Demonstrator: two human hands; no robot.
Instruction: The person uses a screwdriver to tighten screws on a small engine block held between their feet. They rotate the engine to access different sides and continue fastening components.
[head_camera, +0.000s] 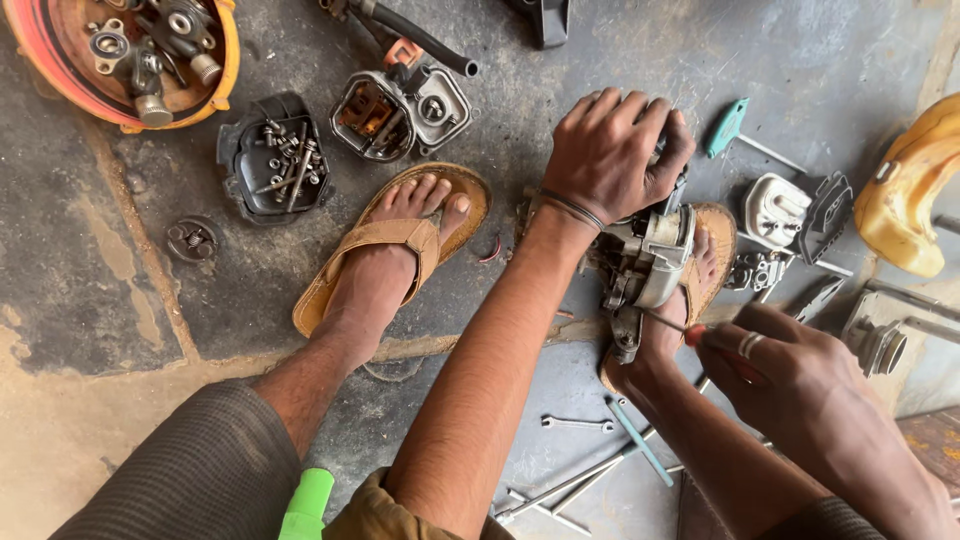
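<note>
My left hand (612, 150) grips the top of a grey metal engine block (648, 262) that rests on my right foot, holding it down. My right hand (790, 368), with a ring on one finger, is shut on a red-handled screwdriver (700, 336) whose thin shaft points left into the lower side of the block. My left foot in a tan sandal (400, 238) stands flat on the stone floor to the left. A dark band circles my left wrist.
A round orange tray (130, 60) of metal parts lies at top left, a black cover (275, 165) full of screws beside it, then a carburettor-like part (400, 110). A teal-handled tool (735, 130), white and black covers (790, 212), a yellow housing (910, 190) and spanners (580, 424) lie around.
</note>
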